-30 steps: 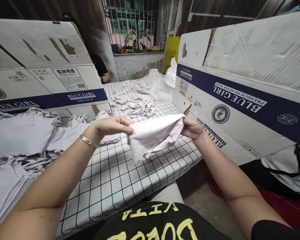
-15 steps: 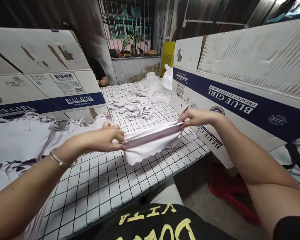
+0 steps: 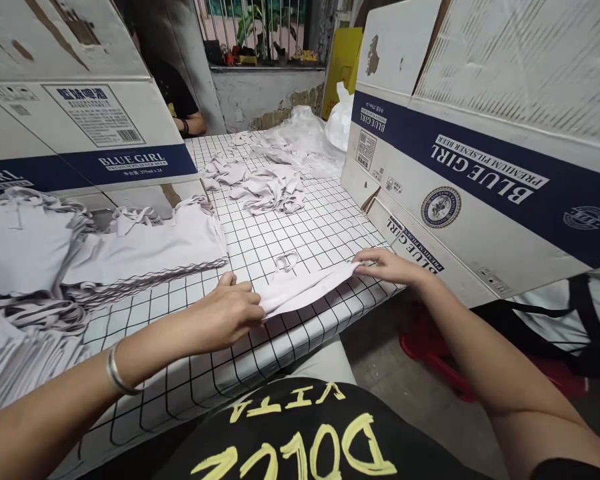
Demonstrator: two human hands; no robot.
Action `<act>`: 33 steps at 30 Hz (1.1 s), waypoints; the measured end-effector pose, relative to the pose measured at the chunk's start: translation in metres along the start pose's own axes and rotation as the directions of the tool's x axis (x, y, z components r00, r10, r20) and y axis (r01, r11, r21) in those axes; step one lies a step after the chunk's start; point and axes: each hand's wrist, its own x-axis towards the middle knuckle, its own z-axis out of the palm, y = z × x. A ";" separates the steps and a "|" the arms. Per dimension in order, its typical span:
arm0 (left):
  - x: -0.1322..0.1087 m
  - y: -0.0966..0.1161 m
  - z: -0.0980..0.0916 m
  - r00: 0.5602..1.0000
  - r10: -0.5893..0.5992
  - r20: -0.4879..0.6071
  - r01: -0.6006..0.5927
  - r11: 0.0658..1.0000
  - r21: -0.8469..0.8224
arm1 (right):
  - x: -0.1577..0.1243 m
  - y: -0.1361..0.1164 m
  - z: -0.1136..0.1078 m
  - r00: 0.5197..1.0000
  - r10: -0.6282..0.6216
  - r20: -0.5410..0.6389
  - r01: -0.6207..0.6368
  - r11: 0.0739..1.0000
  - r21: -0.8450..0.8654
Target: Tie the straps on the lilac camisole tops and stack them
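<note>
A small pale lilac garment (image 3: 307, 287) lies flat on the grid-patterned table (image 3: 215, 367) near its front edge, with a strap loop on its far side. My left hand (image 3: 230, 313) pinches the garment's left end with closed fingers. My right hand (image 3: 387, 265) pinches its right end, fingers pressed together on the cloth. The piece is stretched between both hands and rests on the tabletop.
Stacks of folded lilac garments (image 3: 80, 260) fill the table's left. A loose heap of the same cloth (image 3: 270, 190) and clear plastic bags (image 3: 313, 137) lie farther back. Large Blue Girl cartons stand on the left (image 3: 80, 133) and right (image 3: 480, 153). Another person's arm (image 3: 190, 123) shows behind.
Both hands have lowered the garment from mid-air onto the table and spread it flat. The camera has tilted down.
</note>
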 end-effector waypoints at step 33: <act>0.096 0.008 -0.039 0.291 -0.580 -0.761 -0.205 0.739 -0.642 | 0.117 -0.203 -0.057 0.608 -0.590 -0.531 0.134 0.736 -0.664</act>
